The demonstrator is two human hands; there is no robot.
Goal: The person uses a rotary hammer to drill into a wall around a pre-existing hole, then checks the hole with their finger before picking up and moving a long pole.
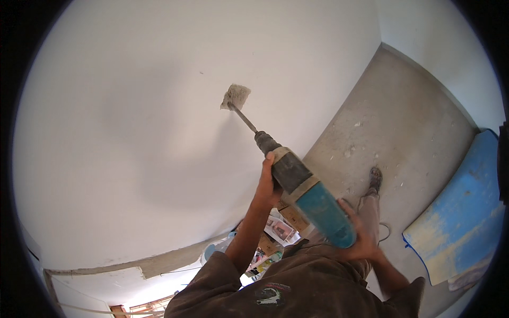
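The drill (290,170) points at the smooth white wall (132,106), its metal bit (245,118) reaching the lower edge of a jagged, crumbly hole (238,94). Breaking out the hole appears to be in hand; the next move calls for steady pressure. The left hand (269,185) is clamped round the drill's front; the right hand (363,236) grips its rounded teal rear, fingers partly hidden. Beyond lie a dusty grey floor (392,106) and a scuffed blue sheet (461,201).

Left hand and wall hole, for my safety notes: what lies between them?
Head view: chuck and metal bit of the hammer drill, its tip at the hole.
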